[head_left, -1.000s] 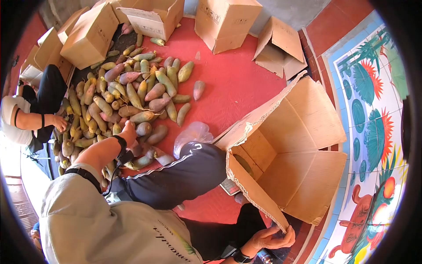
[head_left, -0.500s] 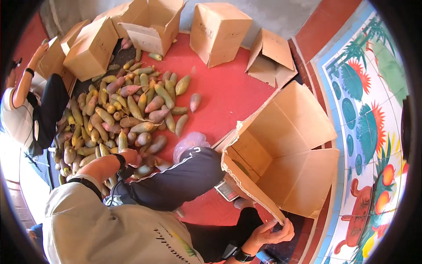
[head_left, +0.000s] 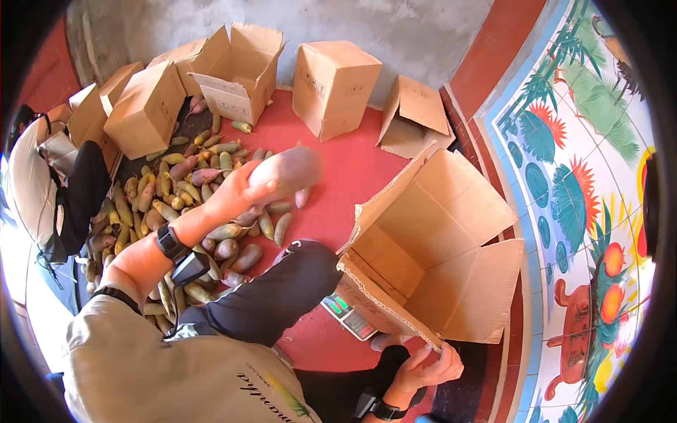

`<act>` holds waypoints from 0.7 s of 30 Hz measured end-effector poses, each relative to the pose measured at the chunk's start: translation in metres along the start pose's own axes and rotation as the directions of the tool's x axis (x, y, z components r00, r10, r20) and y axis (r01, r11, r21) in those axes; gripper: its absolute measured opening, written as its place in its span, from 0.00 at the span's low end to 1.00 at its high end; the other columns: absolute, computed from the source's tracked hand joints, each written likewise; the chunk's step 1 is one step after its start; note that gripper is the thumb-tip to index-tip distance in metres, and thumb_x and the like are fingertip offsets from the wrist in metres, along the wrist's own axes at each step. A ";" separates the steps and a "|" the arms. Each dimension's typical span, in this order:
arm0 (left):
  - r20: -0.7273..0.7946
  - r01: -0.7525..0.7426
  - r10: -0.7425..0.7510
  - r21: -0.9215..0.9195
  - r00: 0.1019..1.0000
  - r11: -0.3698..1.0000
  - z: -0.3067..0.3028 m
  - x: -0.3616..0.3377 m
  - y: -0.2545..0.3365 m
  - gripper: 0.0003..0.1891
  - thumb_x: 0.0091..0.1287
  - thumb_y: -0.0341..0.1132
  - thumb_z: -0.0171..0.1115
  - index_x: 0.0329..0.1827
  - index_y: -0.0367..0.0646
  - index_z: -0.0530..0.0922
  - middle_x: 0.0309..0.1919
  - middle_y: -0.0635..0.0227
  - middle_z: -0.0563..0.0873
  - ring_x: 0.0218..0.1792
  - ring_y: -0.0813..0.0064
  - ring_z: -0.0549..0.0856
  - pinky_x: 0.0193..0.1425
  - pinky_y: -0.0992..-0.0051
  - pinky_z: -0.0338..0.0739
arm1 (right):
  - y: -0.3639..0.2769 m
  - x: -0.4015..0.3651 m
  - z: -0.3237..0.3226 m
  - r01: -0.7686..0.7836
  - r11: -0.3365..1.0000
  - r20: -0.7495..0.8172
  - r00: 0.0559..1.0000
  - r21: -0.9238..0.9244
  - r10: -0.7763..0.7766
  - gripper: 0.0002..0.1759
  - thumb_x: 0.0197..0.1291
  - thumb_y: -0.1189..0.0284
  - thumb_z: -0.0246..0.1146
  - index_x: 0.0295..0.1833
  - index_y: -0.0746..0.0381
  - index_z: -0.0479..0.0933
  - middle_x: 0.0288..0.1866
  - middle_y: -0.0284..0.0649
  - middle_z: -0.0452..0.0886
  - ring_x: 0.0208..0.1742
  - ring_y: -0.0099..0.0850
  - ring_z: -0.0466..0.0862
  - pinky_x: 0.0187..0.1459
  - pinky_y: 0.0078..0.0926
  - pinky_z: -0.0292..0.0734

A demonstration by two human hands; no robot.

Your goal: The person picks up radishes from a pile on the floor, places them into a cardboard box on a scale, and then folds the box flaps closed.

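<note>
My left hand (head_left: 243, 189) is raised above the pile of radishes (head_left: 169, 201), its fingers closed round a large radish (head_left: 293, 171), which is blurred by motion. My right hand (head_left: 431, 368) pinches the near lower corner of a big open cardboard box (head_left: 469, 299), with its flaps spread. The inside of this box shows bare cardboard walls and part of its bottom. Partly under the box's near side, a weighing scale (head_left: 350, 319) shows lit green digits.
Several cardboard boxes (head_left: 335, 92) line the wall at the back. A co-worker (head_left: 32, 190) sits at the far left, beside the pile. My bent knee (head_left: 310, 268) lies between pile and box. A painted tile wall (head_left: 557, 204) rises on the right.
My left hand has risen from the pile, now with a radish in it, and moved up and right. My right hand stays on the box. More of the scale shows.
</note>
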State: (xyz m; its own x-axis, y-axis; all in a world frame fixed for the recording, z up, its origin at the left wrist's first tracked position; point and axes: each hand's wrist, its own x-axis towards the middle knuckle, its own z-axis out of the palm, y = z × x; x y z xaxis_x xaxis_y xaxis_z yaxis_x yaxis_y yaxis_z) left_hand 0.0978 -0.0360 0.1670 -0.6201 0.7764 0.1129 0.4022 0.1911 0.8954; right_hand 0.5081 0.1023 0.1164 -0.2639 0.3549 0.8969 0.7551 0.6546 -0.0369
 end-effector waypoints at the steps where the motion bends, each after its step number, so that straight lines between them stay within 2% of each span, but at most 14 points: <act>1: 0.003 -0.063 0.064 -0.140 0.998 0.988 0.004 0.001 0.023 0.37 0.58 0.56 0.63 0.60 0.34 0.67 0.47 0.63 0.78 0.45 0.76 0.77 0.48 0.73 0.75 | -0.002 0.001 -0.001 -0.006 1.000 0.006 1.000 0.000 0.006 0.12 0.60 0.68 0.59 0.46 0.63 0.71 0.39 0.42 0.74 0.41 0.39 0.72 0.44 0.36 0.62; 4: 0.119 -0.202 0.219 -0.140 0.968 0.969 0.018 0.002 0.076 0.41 0.54 0.57 0.67 0.62 0.35 0.65 0.51 0.62 0.76 0.51 0.74 0.75 0.56 0.72 0.71 | -0.003 0.001 0.000 -0.013 1.000 0.001 1.000 0.004 0.013 0.12 0.60 0.67 0.59 0.46 0.63 0.72 0.39 0.42 0.74 0.41 0.40 0.72 0.45 0.37 0.62; 5: 0.121 -0.296 0.308 -0.107 0.944 0.949 0.027 0.004 0.088 0.41 0.53 0.54 0.70 0.62 0.35 0.65 0.51 0.62 0.77 0.51 0.73 0.76 0.56 0.71 0.71 | -0.003 0.000 0.000 -0.012 1.000 0.000 1.000 0.007 0.012 0.12 0.60 0.67 0.59 0.45 0.63 0.72 0.39 0.42 0.74 0.41 0.40 0.72 0.45 0.37 0.62; 7: 0.228 -0.448 0.445 -0.039 0.866 0.893 0.048 0.009 0.102 0.36 0.54 0.47 0.70 0.60 0.34 0.68 0.49 0.59 0.79 0.50 0.72 0.77 0.55 0.70 0.72 | -0.003 0.000 0.000 -0.013 1.000 -0.002 1.000 0.004 0.013 0.13 0.60 0.67 0.59 0.45 0.63 0.72 0.39 0.42 0.74 0.41 0.40 0.72 0.45 0.37 0.62; 9: 0.316 -0.578 0.542 0.027 0.779 0.816 0.074 0.014 0.113 0.32 0.55 0.45 0.69 0.58 0.36 0.69 0.47 0.51 0.80 0.46 0.59 0.82 0.51 0.66 0.75 | -0.002 -0.001 0.000 -0.012 1.000 -0.007 1.000 0.006 0.012 0.13 0.60 0.66 0.59 0.45 0.63 0.72 0.39 0.42 0.74 0.41 0.40 0.72 0.45 0.37 0.62; 10: 0.399 -0.587 0.529 0.029 0.749 0.809 0.084 0.017 0.118 0.31 0.55 0.45 0.69 0.58 0.38 0.69 0.44 0.49 0.81 0.45 0.52 0.82 0.49 0.65 0.76 | -0.001 -0.002 0.000 -0.006 1.000 -0.008 1.000 0.007 0.006 0.13 0.60 0.66 0.60 0.45 0.63 0.72 0.39 0.42 0.74 0.41 0.40 0.72 0.45 0.38 0.62; 11: 0.477 -0.580 0.483 0.072 0.735 0.812 0.096 0.020 0.120 0.31 0.54 0.48 0.68 0.56 0.38 0.70 0.41 0.48 0.81 0.43 0.50 0.81 0.45 0.62 0.77 | 0.000 -0.003 0.000 -0.001 1.000 -0.012 1.000 0.009 0.001 0.14 0.59 0.65 0.60 0.45 0.63 0.72 0.39 0.42 0.74 0.41 0.40 0.72 0.45 0.38 0.62; 13: 0.607 -0.558 0.345 0.201 0.716 0.805 0.117 0.025 0.125 0.32 0.53 0.52 0.67 0.54 0.38 0.70 0.38 0.47 0.81 0.41 0.48 0.81 0.43 0.58 0.76 | 0.001 -0.004 0.000 -0.007 1.000 -0.018 1.000 0.018 0.007 0.14 0.59 0.65 0.60 0.44 0.63 0.72 0.39 0.42 0.74 0.41 0.40 0.72 0.45 0.38 0.62; 14: 0.603 -0.561 0.349 0.205 0.718 0.802 0.127 0.028 0.125 0.32 0.53 0.52 0.67 0.54 0.38 0.70 0.38 0.47 0.81 0.41 0.48 0.81 0.43 0.58 0.76 | 0.001 -0.005 0.000 -0.014 1.000 -0.013 1.000 0.024 0.014 0.15 0.59 0.64 0.61 0.44 0.63 0.72 0.39 0.42 0.74 0.41 0.40 0.72 0.45 0.38 0.62; 16: 0.732 -0.595 0.229 0.286 0.641 0.751 0.146 0.035 0.120 0.33 0.51 0.54 0.67 0.49 0.34 0.73 0.36 0.48 0.83 0.41 0.49 0.82 0.45 0.59 0.75 | 0.003 -0.008 0.000 -0.018 1.000 -0.010 1.000 0.020 0.018 0.15 0.59 0.64 0.61 0.44 0.64 0.72 0.38 0.42 0.74 0.41 0.40 0.72 0.46 0.38 0.62; 17: 0.731 -0.599 0.233 0.287 0.641 0.748 0.157 0.039 0.112 0.33 0.51 0.54 0.67 0.49 0.34 0.73 0.36 0.48 0.83 0.41 0.49 0.82 0.45 0.59 0.75 | 0.003 -0.008 0.000 -0.024 1.000 0.001 1.000 0.012 0.024 0.15 0.59 0.64 0.61 0.44 0.64 0.72 0.38 0.42 0.74 0.41 0.40 0.72 0.46 0.38 0.62; 19: 0.786 -0.657 0.216 0.294 0.579 0.694 0.178 0.050 0.090 0.31 0.50 0.53 0.67 0.48 0.37 0.74 0.37 0.49 0.83 0.40 0.48 0.82 0.42 0.57 0.75 | 0.003 -0.008 0.000 -0.021 1.000 -0.008 1.000 0.008 0.021 0.15 0.59 0.64 0.61 0.44 0.64 0.72 0.38 0.42 0.74 0.41 0.40 0.72 0.45 0.38 0.62; 20: 0.784 -0.642 0.202 0.299 0.587 0.706 0.182 0.050 0.088 0.28 0.49 0.52 0.66 0.44 0.36 0.77 0.37 0.50 0.83 0.41 0.51 0.82 0.42 0.58 0.75 | 0.003 -0.007 0.000 -0.016 1.000 -0.013 1.000 0.008 0.016 0.15 0.59 0.64 0.61 0.44 0.64 0.72 0.38 0.42 0.74 0.41 0.40 0.72 0.45 0.38 0.62; 21: 0.781 -0.641 0.203 0.303 0.591 0.705 0.185 0.052 0.086 0.28 0.49 0.52 0.66 0.44 0.36 0.77 0.37 0.50 0.83 0.41 0.51 0.82 0.42 0.58 0.75 | 0.003 -0.007 0.001 -0.014 1.000 -0.016 1.000 0.012 0.014 0.15 0.59 0.64 0.61 0.44 0.64 0.72 0.38 0.42 0.74 0.41 0.40 0.72 0.45 0.38 0.62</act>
State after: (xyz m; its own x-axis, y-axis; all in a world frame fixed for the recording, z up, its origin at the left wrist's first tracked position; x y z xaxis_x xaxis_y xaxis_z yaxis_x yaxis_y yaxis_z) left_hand 0.2249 0.1315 0.1705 0.2409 0.9665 -0.0882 0.8852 -0.1815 0.4284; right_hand 0.5115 0.1024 0.1094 -0.2434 0.3533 0.9033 0.7516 0.6574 -0.0546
